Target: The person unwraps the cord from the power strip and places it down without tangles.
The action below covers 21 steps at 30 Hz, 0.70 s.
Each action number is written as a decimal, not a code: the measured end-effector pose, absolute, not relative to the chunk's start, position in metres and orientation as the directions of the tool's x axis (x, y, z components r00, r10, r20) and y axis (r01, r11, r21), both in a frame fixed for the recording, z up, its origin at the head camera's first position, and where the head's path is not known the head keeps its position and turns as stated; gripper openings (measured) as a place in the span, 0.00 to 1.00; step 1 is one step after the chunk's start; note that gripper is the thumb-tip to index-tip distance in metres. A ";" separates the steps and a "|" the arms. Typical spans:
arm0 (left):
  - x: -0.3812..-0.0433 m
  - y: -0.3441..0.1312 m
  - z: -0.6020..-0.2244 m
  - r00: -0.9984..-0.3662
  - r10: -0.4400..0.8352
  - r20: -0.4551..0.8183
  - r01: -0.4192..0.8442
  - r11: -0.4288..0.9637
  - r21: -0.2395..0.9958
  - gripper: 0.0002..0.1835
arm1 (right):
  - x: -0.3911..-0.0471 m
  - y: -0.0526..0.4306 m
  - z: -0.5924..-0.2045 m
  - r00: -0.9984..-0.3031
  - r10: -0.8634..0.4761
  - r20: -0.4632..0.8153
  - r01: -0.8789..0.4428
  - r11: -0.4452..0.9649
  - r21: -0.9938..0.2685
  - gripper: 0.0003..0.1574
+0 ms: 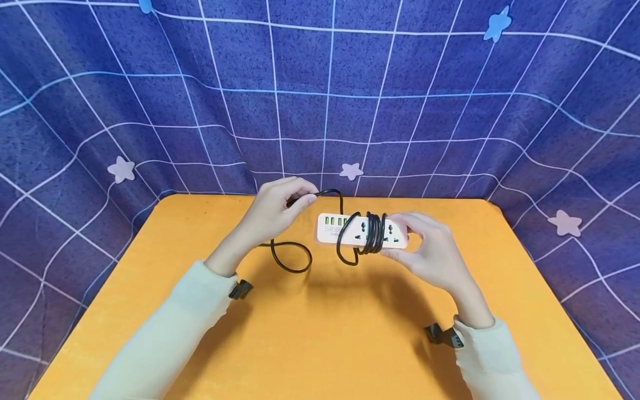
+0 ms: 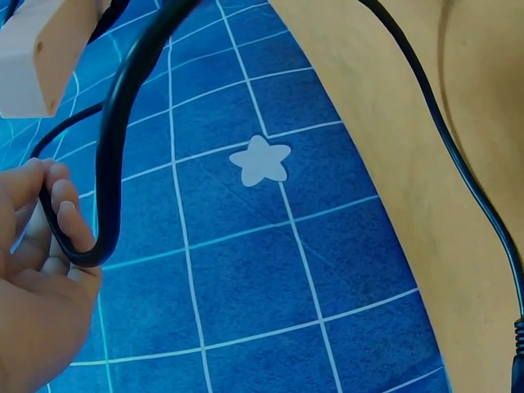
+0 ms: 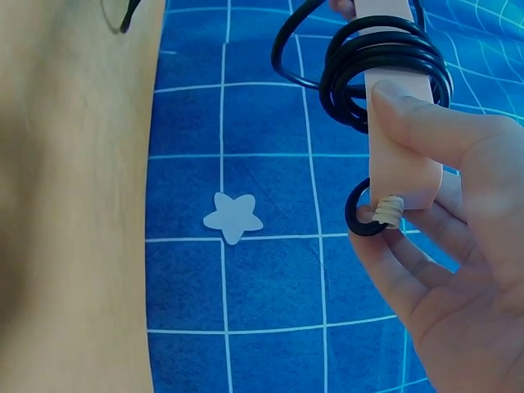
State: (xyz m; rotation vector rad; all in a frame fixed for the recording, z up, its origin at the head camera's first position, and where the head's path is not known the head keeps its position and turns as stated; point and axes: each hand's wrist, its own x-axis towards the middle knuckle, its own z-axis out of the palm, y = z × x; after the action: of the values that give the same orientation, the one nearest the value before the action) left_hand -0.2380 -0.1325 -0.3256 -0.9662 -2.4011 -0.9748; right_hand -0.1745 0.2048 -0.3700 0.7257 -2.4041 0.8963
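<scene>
Blue gridded cloth (image 1: 302,114) hangs behind the orange table (image 1: 325,344); above that table I see a right hand (image 1: 432,250) gripping a white power strip (image 1: 352,236), a left hand (image 1: 275,205) pinching its black cord (image 1: 374,236)

orange table (image 1: 320,350), soft dark shadows (image 1: 405,294) across its top

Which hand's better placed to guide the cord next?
Probably the left hand: it pinches a loose stretch of the black cord, while the right hand is occupied gripping one end of the power strip.
</scene>
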 end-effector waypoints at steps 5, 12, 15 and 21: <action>-0.239 -0.133 -0.330 -0.713 0.447 0.540 0.696 0.542 0.470 0.06 | -0.174 0.205 -0.370 -0.762 -0.297 0.576 -0.604 0.647 -0.466 0.37; -0.241 -0.136 -0.337 -0.737 0.441 0.512 0.671 0.568 0.477 0.06 | -0.174 0.203 -0.370 -0.777 -0.275 0.565 -0.586 0.643 -0.492 0.38; -0.242 -0.137 -0.341 -0.736 0.450 0.505 0.672 0.578 0.463 0.07 | -0.174 0.203 -0.370 -0.775 -0.276 0.568 -0.589 0.641 -0.493 0.38; -0.244 -0.139 -0.346 -0.717 0.486 0.499 0.690 0.594 0.413 0.07 | -0.175 0.205 -0.369 -0.775 -0.272 0.571 -0.587 0.644 -0.490 0.39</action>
State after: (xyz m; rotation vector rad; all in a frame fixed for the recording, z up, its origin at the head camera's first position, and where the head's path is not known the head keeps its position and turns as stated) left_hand -0.2442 -0.1391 -0.3465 -0.9530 -2.4906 -0.8545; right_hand -0.1747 0.2049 -0.3689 0.6744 -2.4137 0.9459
